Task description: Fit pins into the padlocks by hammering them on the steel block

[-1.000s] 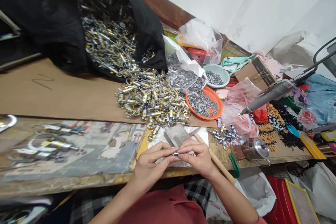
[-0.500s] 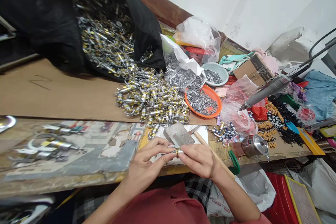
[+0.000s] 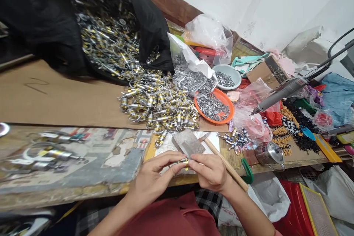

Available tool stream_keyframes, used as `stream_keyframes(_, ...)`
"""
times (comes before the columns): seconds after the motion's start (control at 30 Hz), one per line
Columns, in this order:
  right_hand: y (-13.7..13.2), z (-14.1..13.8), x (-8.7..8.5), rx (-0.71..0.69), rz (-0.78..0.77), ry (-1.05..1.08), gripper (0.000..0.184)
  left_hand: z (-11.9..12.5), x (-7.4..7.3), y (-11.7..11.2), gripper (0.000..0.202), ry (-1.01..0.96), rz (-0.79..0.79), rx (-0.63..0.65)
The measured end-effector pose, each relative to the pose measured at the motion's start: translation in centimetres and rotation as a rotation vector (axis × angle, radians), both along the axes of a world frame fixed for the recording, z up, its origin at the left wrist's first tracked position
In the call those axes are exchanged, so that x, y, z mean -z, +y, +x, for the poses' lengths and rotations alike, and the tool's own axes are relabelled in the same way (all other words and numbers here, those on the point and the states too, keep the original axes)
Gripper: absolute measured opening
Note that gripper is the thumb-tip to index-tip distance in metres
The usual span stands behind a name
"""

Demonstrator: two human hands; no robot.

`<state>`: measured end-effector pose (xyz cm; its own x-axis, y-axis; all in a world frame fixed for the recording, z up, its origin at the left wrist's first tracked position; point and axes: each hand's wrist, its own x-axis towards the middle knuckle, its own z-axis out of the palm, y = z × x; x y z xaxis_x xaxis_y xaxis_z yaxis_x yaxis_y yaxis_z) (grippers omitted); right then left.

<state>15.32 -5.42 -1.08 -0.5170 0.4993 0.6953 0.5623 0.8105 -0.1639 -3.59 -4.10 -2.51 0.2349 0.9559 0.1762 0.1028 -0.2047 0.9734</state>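
Observation:
Close to the table's front edge, my left hand (image 3: 155,173) pinches a small silver-and-yellow metal piece (image 3: 182,162) between thumb and fingers. From the other side my right hand (image 3: 211,171) grips the same piece by its end, so the fingertips of both hands nearly meet. The fingers hide most of it. Just beyond lies a grey metal block (image 3: 188,143) on white paper. A wooden-handled hammer (image 3: 226,164) rests beside the right hand. Behind the block spreads a pile of similar silver-and-yellow pieces (image 3: 163,103), spilling from a black bag (image 3: 153,25).
An orange tray (image 3: 231,107) and a pale bowl (image 3: 236,77) hold small metal parts. Several separate pieces (image 3: 49,155) lie at left. A grey electric screwdriver (image 3: 279,94) hangs at right, above a metal mug (image 3: 269,153) and a green clamp (image 3: 247,171).
Both hands stay together with the metal piece between them, which has turned slightly. The right fingers have curled in a little more. The view has shifted slightly.

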Motion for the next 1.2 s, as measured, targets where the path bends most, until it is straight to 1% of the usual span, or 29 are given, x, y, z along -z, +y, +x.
stream_keyframes(0.13,-0.2,-0.2,0.8,0.072,-0.240,0.164,0.022,0.5,0.6,-0.4,0.043,-0.136,-0.311,-0.002)
stream_keyframes(0.2,-0.2,-0.2,1.0,0.075,-0.341,0.213,0.020,0.9,0.9,-0.4,0.046,-0.193,-0.402,-0.020)
stream_keyframes(0.27,-0.1,-0.4,1.2,0.081,-0.388,0.238,0.019,1.2,1.2,-0.3,0.046,-0.218,-0.433,-0.050)
stream_keyframes(0.33,0.0,-0.4,1.2,0.084,-0.411,0.231,0.018,1.4,1.3,-0.1,0.048,-0.232,-0.431,-0.086)
stream_keyframes(0.43,0.7,0.0,0.7,0.078,-0.375,0.197,0.017,1.3,1.4,0.1,0.054,-0.237,-0.441,-0.106)
stream_keyframes(0.5,1.9,0.9,0.2,0.127,-0.303,0.199,0.017,1.2,1.4,0.2,0.057,-0.247,-0.470,-0.088)
stream_keyframes(0.53,2.9,1.6,0.1,0.193,-0.270,0.205,0.017,1.1,1.5,0.2,0.058,-0.256,-0.487,-0.074)
stream_keyframes(0.6,5.5,3.4,0.0,0.413,-0.262,0.186,0.020,1.0,1.7,0.2,0.060,-0.273,-0.512,-0.057)
stream_keyframes(0.63,7.1,4.6,0.1,0.560,-0.294,0.143,0.022,1.0,1.9,0.2,0.060,-0.277,-0.523,-0.045)
stream_keyframes(0.67,8.7,5.7,0.3,0.708,-0.367,0.072,0.023,1.1,2.2,0.1,0.060,-0.281,-0.532,-0.031)
stream_keyframes(0.7,10.4,6.9,0.5,0.759,-0.407,0.041,0.023,1.2,2.5,0.1,0.060,-0.286,-0.541,-0.015)
stream_keyframes(0.8,14.6,9.8,1.6,0.828,-0.516,-0.047,0.019,1.4,3.6,-0.1,0.063,-0.312,-0.551,0.035)
stream_keyframes(0.9,16.8,10.9,2.7,0.846,-0.615,-0.144,0.016,1.5,4.6,-0.2,0.066,-0.322,-0.548,0.057)
stream_keyframes(1.0,17.4,10.6,3.5,0.852,-0.656,-0.203,0.014,1.5,5.0,-0.1,0.067,-0.330,-0.546,0.065)
stream_keyframes(1.2,17.2,10.0,4.2,0.866,-0.659,-0.187,0.014,1.3,4.7,0.1,0.065,-0.288,-0.538,0.056)
